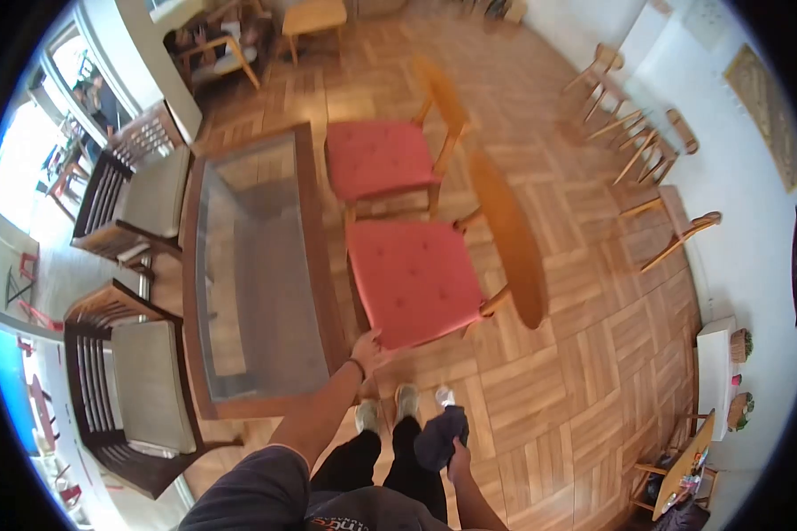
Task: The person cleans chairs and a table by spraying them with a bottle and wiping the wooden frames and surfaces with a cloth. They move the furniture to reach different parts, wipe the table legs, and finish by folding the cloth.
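Note:
My left hand [369, 351] touches the front corner of the nearer red-cushioned chair [416, 274], beside the glass-topped wooden table; its fingers are partly hidden by the seat edge, and I cannot make out how they close. Low at my right side, my right hand [458, 456] is closed on a dark cloth [440, 440]. Just above that cloth is a small white thing [445, 396], too small to name. A second red-cushioned chair [383, 159] stands beyond the nearer one, also facing the glass-topped table [328, 301].
Two dark wooden armchairs [155, 376] with pale cushions stand left of the glass table. Wooden chairs [664, 146] line the right wall. A white shelf with plants [717, 376] and a small wooden table [686, 465] are at lower right. Another wooden table [314, 16] is at the back.

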`<state>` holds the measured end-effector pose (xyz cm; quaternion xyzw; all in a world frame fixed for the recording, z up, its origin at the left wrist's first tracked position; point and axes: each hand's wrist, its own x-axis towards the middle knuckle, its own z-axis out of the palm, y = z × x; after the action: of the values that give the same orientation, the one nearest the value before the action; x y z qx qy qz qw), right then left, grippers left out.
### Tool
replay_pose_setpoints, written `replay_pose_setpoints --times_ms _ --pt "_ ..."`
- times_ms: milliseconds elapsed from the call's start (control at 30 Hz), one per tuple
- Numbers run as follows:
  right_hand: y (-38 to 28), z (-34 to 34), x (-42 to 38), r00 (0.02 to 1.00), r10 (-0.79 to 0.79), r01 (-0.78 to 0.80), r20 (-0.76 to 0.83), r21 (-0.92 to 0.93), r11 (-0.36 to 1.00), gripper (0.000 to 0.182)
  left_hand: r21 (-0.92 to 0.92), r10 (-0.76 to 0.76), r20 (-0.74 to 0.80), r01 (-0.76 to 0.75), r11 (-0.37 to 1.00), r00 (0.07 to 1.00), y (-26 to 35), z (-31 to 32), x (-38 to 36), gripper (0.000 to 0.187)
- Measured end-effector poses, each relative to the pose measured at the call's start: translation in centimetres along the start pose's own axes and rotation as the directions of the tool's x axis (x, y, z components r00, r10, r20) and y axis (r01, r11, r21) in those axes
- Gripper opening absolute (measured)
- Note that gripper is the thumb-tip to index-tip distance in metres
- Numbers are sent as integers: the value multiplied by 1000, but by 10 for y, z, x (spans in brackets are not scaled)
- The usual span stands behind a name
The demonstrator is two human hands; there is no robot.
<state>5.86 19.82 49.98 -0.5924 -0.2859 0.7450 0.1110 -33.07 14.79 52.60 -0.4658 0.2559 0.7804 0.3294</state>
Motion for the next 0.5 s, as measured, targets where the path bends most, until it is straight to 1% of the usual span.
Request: replay_pose_setpoints --times_ms 33,67,100,133,167,200,233,267,300,367,400,433,467,500 --pt "-3 -5 -9 999 -21 22 -26 43 999 51 261 -56 69 36 965 996 10 -7 -9 55" --pt "-10 -10 -15 998 -36 40 -49 84 996 50 587 -99 153 -10 809 983 16 -15 -19 52" --pt "-19 -13 -23 996 -43 51 -72 121 991 49 864 -119 255 -171 473 960 25 -21 -29 49" --pt "-30 -13 -31 995 -69 78 -67 156 985 48 938 -157 345 -335 89 925 38 -28 -40 47" --pt "-39 -18 -39 994 -88 98 -61 192 977 47 771 -186 468 -502 -391 864 45 -40 -56 44" --pt "-48 -24 -48 993 -103 113 -59 225 968 46 453 -254 496 -497 -740 831 48 -58 -71 42" --pt "-58 -29 -52 993 -92 106 -69 237 966 46 276 -303 482 -471 -838 822 51 -79 -81 40" --pt "-68 -34 -54 991 -126 131 -39 251 959 46 177 -334 444 -447 -877 831 54 -104 -92 38" --pt "-76 -40 -55 988 -154 152 -10 266 952 46 186 -323 398 -420 -888 859 57 -134 -101 36" --pt "-84 -50 -62 980 -198 184 20 290 939 46 347 -252 337 -369 -863 907 64 -210 -113 32" --pt "-91 -53 -62 977 -214 198 21 295 935 46 540 -243 398 -440 -717 884 71 -230 -135 30" --pt "-98 -59 -65 974 -228 212 18 300 930 45 582 -209 491 -497 -643 845 73 -243 -159 29" --pt "-107 -61 -74 975 -224 212 8 293 932 45 604 -173 579 -561 -566 797 74 -251 -189 27" --pt "-116 -63 -83 975 -221 212 -1 283 935 45 507 -131 694 -609 -610 708 80 -242 -209 26"
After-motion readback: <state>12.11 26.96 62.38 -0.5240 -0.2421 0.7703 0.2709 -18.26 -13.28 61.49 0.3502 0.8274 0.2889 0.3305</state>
